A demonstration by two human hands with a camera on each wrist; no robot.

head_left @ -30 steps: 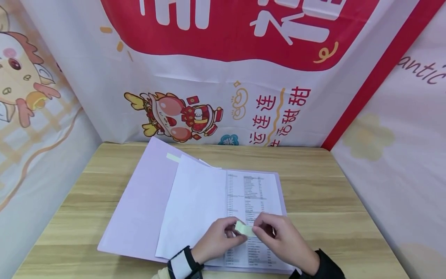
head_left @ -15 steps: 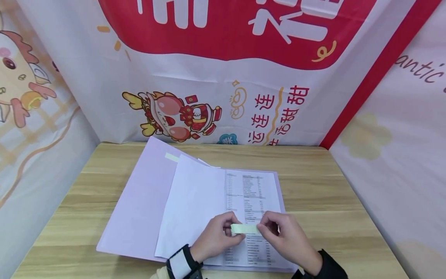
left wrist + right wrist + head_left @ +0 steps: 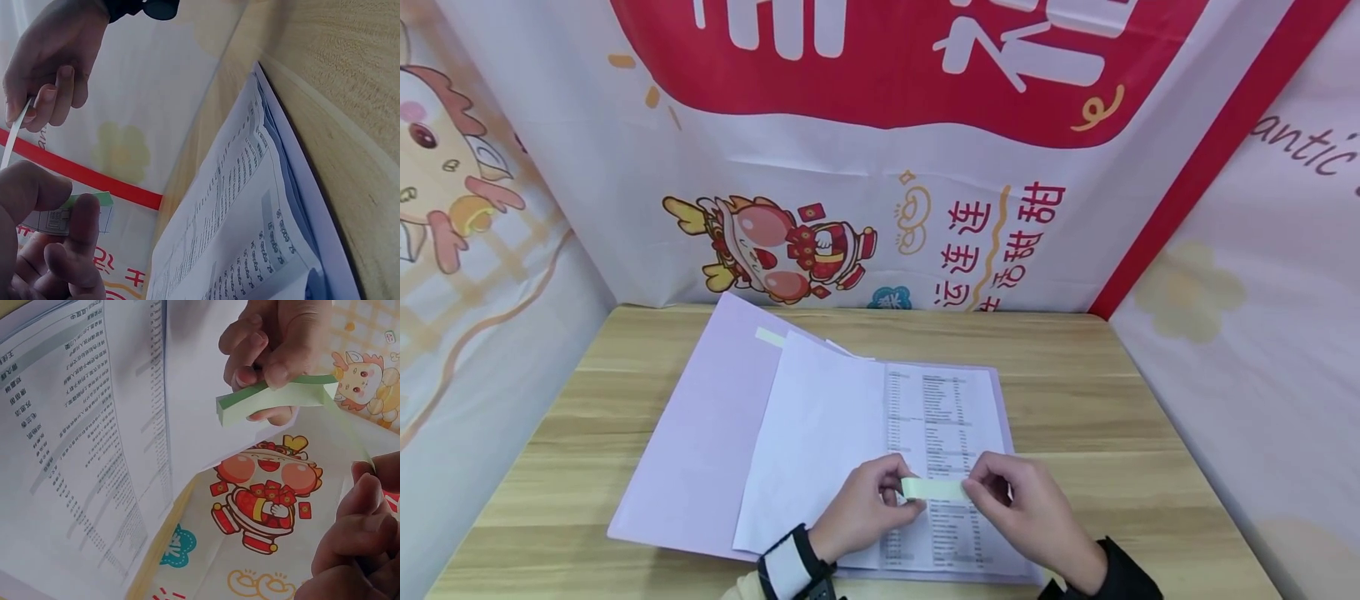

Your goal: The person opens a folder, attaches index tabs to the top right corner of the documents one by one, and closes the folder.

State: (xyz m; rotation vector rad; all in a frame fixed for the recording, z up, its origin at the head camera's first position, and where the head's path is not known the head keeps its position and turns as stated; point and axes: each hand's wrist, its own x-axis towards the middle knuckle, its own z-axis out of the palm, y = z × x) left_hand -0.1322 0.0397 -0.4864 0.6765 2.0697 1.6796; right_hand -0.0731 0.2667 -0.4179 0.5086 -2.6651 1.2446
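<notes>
Between thumb and fingers, my left hand (image 3: 867, 507) grips a light green pad of sticky notes (image 3: 269, 403). A printed label shows on the pad's underside in the left wrist view. My right hand (image 3: 1026, 508) pinches the far end of the top note (image 3: 350, 431), which stretches up off the pad, still joined at one end. From the head, the pale note (image 3: 940, 489) spans the gap between both hands. Below them lies an open lilac folder (image 3: 692, 450), with a printed list page (image 3: 955, 417) on its right and a blank white sheet (image 3: 820, 425) on its left.
A pale green strip (image 3: 770, 337) is stuck on the folder's left cover near the top. The wooden table (image 3: 1097, 433) extends around the folder. Fabric hangings (image 3: 820, 150) with cartoon prints stand at the back and both sides.
My right hand has moved to the right, drawing the note out longer from the pad. The left hand has stayed nearly in place; the strip has turned level and straight.
</notes>
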